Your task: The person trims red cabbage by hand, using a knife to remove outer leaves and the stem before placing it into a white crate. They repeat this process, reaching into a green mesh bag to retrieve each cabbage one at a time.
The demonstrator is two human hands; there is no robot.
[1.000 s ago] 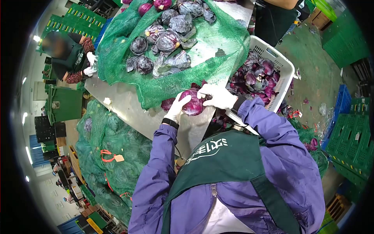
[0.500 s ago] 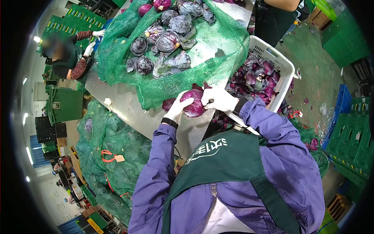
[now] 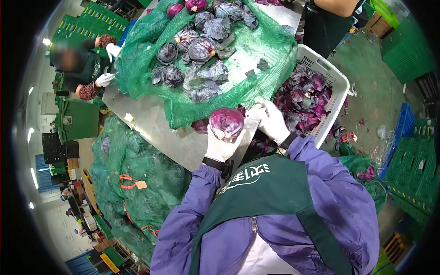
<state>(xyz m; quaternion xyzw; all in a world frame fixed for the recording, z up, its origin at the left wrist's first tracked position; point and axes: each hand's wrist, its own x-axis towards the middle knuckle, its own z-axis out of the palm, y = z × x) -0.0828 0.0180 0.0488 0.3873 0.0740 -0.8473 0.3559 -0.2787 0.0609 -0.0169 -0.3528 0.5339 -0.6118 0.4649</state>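
Purple cabbage [image 3: 226,122], green netting [image 3: 256,59].

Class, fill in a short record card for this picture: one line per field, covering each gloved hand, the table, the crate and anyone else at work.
Left hand: gloved, holds a trimmed red cabbage up from below
Right hand: gloved, beside the cabbage; grip unclear
Table: metal, with green netting bearing untrimmed cabbages
Crate: white, holding purple leaf trimmings
Co-worker: at the table's far left, wearing white gloves

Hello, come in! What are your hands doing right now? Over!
Left hand holds cabbage up. Right hand beside crate; whether it grips anything, can't tell. Nothing blocking.
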